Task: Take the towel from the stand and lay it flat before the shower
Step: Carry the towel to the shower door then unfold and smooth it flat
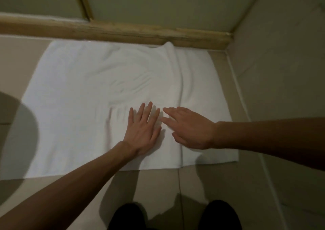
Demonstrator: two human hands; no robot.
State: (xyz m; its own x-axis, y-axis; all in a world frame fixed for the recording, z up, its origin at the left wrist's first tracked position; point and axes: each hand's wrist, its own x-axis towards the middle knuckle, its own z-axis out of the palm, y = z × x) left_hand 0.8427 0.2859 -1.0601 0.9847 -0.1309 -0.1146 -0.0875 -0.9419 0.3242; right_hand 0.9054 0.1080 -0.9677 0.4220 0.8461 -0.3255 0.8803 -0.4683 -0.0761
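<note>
beige floor tiles (219,182) fill my view, running up to a raised tan stone threshold (123,32) with pale glass panels beyond. a white rectangular terry towel (79,92) lies spread on the tiles, its far edge against the threshold, with a ridge of wrinkles on its right part. my left hand (144,131) lies palm down on the towel, fingers spread. my right hand (190,127) is just beside it, fingers extended, gripping nothing. dark shoes (220,215) show below.

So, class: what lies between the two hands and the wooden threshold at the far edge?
In the head view, only the white towel, with a raised fold on its right part, lies between the left hand, right hand and threshold.
</note>
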